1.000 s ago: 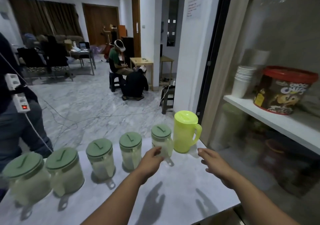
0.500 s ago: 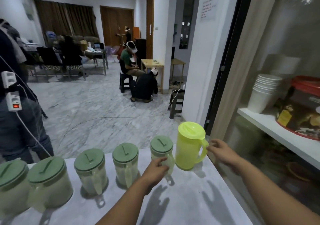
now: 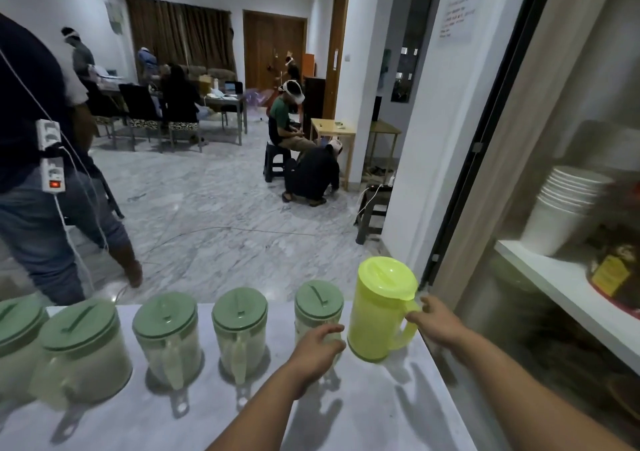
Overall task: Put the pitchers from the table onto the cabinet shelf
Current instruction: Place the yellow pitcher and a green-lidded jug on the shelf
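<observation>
Fingers (image 3: 334,329) of the left hand (image 3: 317,350) are curling around the handle side of the nearest green-lidded pitcher (image 3: 318,315), while the right hand (image 3: 438,322) is gripping the handle of the yellow pitcher (image 3: 379,308). Both pitchers are standing on the table (image 3: 398,412); four more green-lidded ones are sitting in the row to the left. No pitcher is showing on the cabinet shelf (image 3: 554,277) beyond, so the transfer is judged barely started.

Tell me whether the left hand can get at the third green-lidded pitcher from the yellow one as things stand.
Probably yes, but not right away. The left hand is gripping the green-lidded pitcher beside the yellow pitcher. The third one stands further left with bare table before it, handle facing the person.
</observation>
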